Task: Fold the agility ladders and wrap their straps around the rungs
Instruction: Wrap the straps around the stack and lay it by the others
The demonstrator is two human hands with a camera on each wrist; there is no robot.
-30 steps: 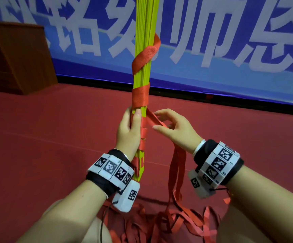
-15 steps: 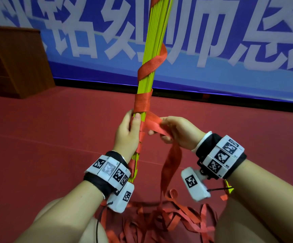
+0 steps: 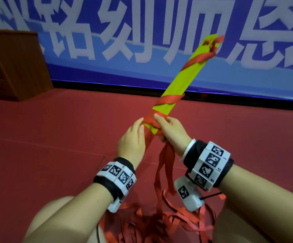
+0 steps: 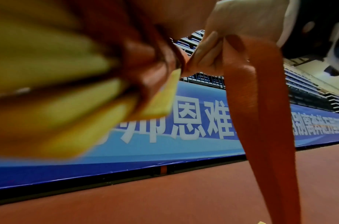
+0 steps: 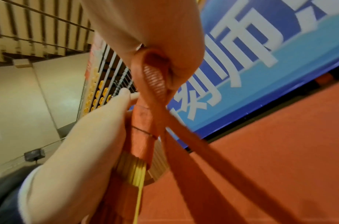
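A stack of yellow-green ladder rungs (image 3: 186, 79) leans up and to the right, with red strap (image 3: 170, 99) spiralled around it. My left hand (image 3: 133, 137) grips the low end of the stack, which fills the left wrist view as a yellow blur (image 4: 49, 91). My right hand (image 3: 170, 130) holds the red strap against the rungs near that low end. In the right wrist view the strap (image 5: 155, 84) loops through my right fingers. Loose strap (image 3: 165, 165) hangs down from both hands.
A pile of loose red strap (image 3: 168, 223) lies on the red floor (image 3: 54, 137) between my knees. A blue banner wall (image 3: 142, 50) with white characters runs across the back. A brown wooden podium (image 3: 14, 67) stands at the far left.
The rung stack has tilted from upright to leaning right, and its flat face now shows. My right hand has come in against the stack's low end, carrying the strap across it.
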